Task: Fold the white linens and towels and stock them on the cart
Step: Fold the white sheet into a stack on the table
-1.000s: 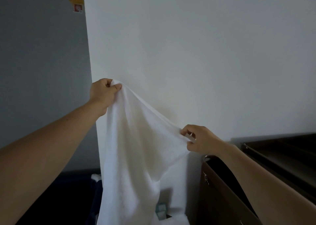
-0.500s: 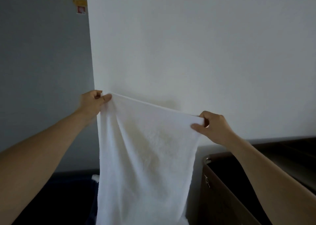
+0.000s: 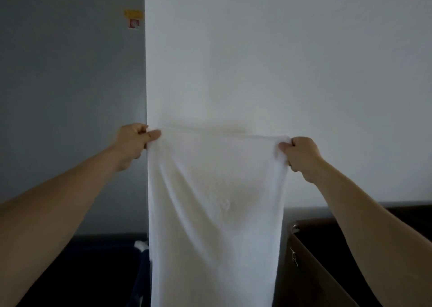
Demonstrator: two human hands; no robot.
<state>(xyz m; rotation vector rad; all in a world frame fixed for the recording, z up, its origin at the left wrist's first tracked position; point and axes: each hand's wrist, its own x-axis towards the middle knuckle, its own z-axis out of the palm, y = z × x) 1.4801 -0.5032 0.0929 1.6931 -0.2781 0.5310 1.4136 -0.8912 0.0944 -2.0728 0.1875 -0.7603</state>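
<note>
Towel (image 3: 217, 213), white: hangs spread before white wall (image 3: 292, 61), top edge taut. Left hand (image 3: 133, 141) pinches one top corner, right hand (image 3: 301, 153) the other. Grey wall (image 3: 70, 96), left, bears yellow-and-red sticker (image 3: 134, 19). Dark blue bin (image 3: 105, 271), lower left, white cloth (image 3: 141, 244) at rim. Brown bin (image 3: 311, 274), lower right, contents too dark to tell.

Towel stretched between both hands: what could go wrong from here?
1. The left hand and right hand each pinch only a top corner of the towel; a slip would likely drop that side.
2. Its lower end hangs out of frame between the dark bin and the brown container, so it may snag or drag.
</note>
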